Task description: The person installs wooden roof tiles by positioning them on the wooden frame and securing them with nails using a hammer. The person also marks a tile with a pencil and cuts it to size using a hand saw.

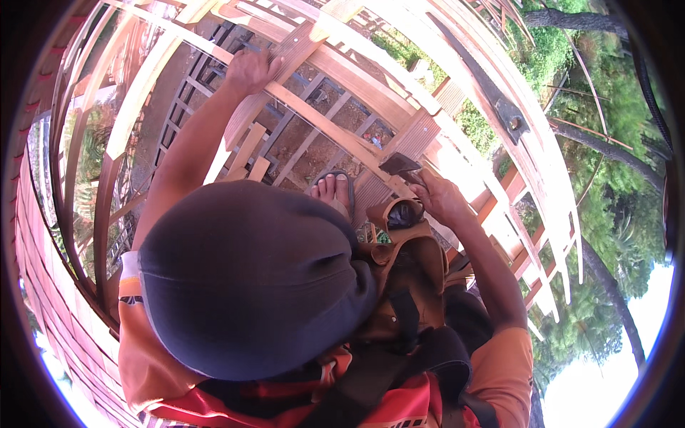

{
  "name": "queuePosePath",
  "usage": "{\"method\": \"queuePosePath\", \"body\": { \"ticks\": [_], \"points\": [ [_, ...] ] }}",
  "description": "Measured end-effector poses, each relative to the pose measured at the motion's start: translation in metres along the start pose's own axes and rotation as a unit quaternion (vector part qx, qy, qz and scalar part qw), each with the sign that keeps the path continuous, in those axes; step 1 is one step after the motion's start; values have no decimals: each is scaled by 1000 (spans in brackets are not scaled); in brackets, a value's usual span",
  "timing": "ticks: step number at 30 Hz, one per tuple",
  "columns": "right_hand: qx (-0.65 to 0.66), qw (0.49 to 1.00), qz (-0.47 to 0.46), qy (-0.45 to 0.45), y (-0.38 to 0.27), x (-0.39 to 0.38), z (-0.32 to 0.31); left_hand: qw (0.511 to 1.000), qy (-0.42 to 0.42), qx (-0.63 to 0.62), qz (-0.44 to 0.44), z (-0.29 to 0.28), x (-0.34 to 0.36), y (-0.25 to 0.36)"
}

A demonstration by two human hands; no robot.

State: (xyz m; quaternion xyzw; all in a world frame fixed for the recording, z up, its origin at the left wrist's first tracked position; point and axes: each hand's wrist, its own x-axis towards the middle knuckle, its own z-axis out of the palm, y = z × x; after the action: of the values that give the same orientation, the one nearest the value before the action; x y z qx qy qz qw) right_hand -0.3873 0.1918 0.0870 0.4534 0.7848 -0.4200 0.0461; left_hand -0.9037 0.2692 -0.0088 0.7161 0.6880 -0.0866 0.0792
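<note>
My left hand (250, 71) is closed over a long wooden batten (314, 118) at the upper left, beside a wider plank (294, 48). At the centre right, my right hand (438, 197) grips a tool with a dark, flat, blade-like metal head (399, 164). Its handle is mostly hidden by my fingers, so I cannot tell its exact kind. That head lies just over the lower end of another plank (414, 139). Right below the hand hangs a brown leather tool pouch (410, 278) with dark contents in its open top.
My sandalled foot (334, 188) stands among open timber framing, with bare ground and a dark grid of bars (314, 89) below. A long dark blade with a holed wide end, like a handsaw (508, 118), rests on pale boards. A dark cap (250, 278) hides the lower left.
</note>
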Motion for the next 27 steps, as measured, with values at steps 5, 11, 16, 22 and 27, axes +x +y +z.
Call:
{"method": "queuePosePath", "body": {
  "ticks": [5,11,16,22,27],
  "points": [
    [192,964,-76,169,-47,6,-54,998,-49,33,-5,8,1,-5],
    [418,840,-173,299,-43,3,-38,973,76,152,159,25,-13,-25],
    [-64,996,-24,49,8,5,1,996,-4,88,34,2,21,-9],
    [166,946,-123,249,-41,15,-43,981,82,107,140,8,-7,-10],
    [35,945,-217,241,-29,4,-44,981,39,127,139,20,-6,-25]
  ]
}}
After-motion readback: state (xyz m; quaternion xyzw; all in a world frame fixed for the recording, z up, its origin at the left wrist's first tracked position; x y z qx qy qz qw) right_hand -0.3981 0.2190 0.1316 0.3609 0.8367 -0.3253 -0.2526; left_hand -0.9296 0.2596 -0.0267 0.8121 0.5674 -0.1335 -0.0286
